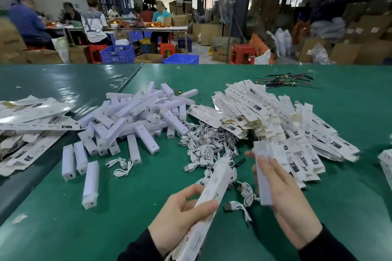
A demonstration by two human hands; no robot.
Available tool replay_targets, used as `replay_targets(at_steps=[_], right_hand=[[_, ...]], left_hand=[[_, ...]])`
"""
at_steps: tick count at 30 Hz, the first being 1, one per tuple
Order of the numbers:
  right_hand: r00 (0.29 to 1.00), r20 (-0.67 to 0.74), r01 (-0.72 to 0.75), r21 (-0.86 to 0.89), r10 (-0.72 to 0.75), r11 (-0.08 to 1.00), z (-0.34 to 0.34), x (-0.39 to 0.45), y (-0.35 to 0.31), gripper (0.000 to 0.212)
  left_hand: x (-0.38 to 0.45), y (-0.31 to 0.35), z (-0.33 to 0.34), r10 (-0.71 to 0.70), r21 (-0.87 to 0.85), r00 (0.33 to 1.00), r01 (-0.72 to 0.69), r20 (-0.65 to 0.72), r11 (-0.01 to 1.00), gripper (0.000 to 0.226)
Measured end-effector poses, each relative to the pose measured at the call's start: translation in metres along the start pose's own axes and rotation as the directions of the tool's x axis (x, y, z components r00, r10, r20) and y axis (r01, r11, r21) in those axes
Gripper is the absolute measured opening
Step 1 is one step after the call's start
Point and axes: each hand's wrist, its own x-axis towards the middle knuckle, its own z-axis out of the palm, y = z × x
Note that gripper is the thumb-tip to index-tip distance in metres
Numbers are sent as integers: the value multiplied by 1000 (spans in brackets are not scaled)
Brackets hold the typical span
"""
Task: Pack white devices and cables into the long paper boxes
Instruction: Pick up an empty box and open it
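Bare hands, dark sleeves.
The left hand (180,216) and right hand (284,203) wear no gloves, rings or watch that can be seen. Each forearm is covered by a plain black long sleeve, the left sleeve (137,249) and the right sleeve (326,246), ending at the wrist with soft, unmarked cuffs.

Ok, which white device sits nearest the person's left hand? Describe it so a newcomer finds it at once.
Start at the big heap of white devices in the middle of the green table, then move toward the camera. The lone white device lies nearest the left hand, past a side-by-side pair. It lies alone, touching nothing, its capped end toward the camera.
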Motion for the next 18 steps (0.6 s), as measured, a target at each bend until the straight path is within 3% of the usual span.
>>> replay_targets(at_steps=[4,6,8,12,18], right_hand=[[993,-100,72,123,-60,990,-4,3,2,14],[991,-109,96,152,-80,984,-2,4,2,24],[992,-107,84,206,-63,975,-3,6,2,20],[997,-65,47,268,-30,962,-4,4,-1,39],[998,5,-56,263,57,963,3,0,-3,42]], left_hand=[[-2,0,1,-24,-15,997,25,70,1000,64],[-3,0,1,-20,-23,996,22,92,999,65],[-4,2,2,-12,-18,994,14,106,1000,65],[-5,2,3,-4,-22,988,7,154,1000,71],[-11,3,3,-8,-143,937,61,349,988,93]])
